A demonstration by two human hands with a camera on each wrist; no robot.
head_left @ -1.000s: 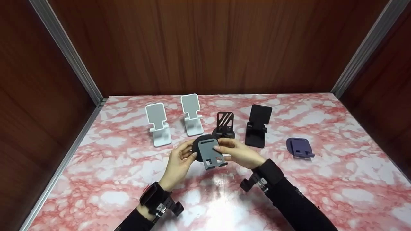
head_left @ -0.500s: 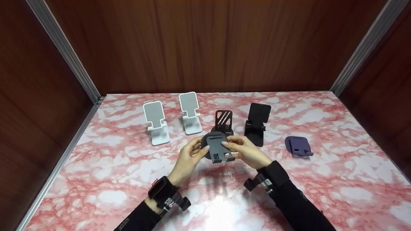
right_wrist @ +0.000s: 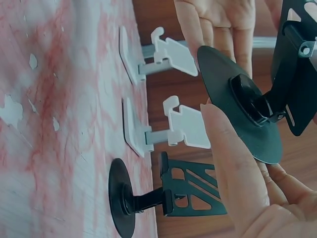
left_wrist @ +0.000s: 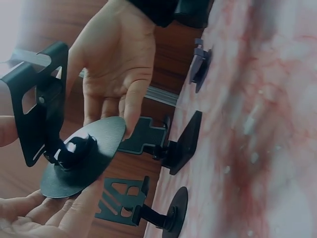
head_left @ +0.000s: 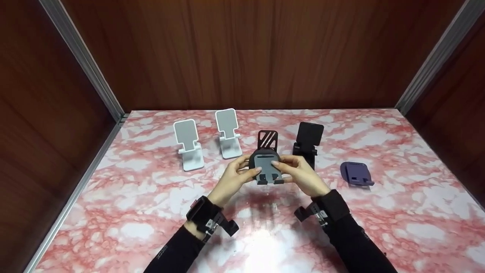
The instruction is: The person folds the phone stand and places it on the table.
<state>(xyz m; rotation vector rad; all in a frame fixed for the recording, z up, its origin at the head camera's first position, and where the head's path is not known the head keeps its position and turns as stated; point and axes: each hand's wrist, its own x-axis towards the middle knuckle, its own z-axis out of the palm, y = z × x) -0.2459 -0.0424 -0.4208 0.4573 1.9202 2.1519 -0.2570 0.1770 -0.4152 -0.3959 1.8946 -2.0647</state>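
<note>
Between my hands is a dark grey phone stand (head_left: 268, 167) with a round base, raised above the table. Its slotted plate and its disc base (left_wrist: 86, 158) stand apart, joined by a short hinged arm. My left hand (head_left: 232, 178) grips the stand's left side, thumb on the plate's edge and fingers behind. On the other side my right hand (head_left: 305, 177) holds it, thumb on the plate's front. In the right wrist view the right fingers lie along the round base (right_wrist: 242, 104). A black slotted phone stand (head_left: 268, 139) is just behind, its base hidden in the head view.
Two white phone stands (head_left: 186, 136) (head_left: 227, 125) stand unfolded at the left. A black phone stand (head_left: 310, 134) is upright right of centre, partly behind my right hand. Farther right, a folded purple phone stand (head_left: 358, 173) lies on the marbled table (head_left: 132, 231). Wooden panels (head_left: 257, 57) enclose the table.
Both hands have moved right and slightly away from me with the grey phone stand. Its plate has turned from slanting to facing nearly straight toward me. The other stands stay put.
</note>
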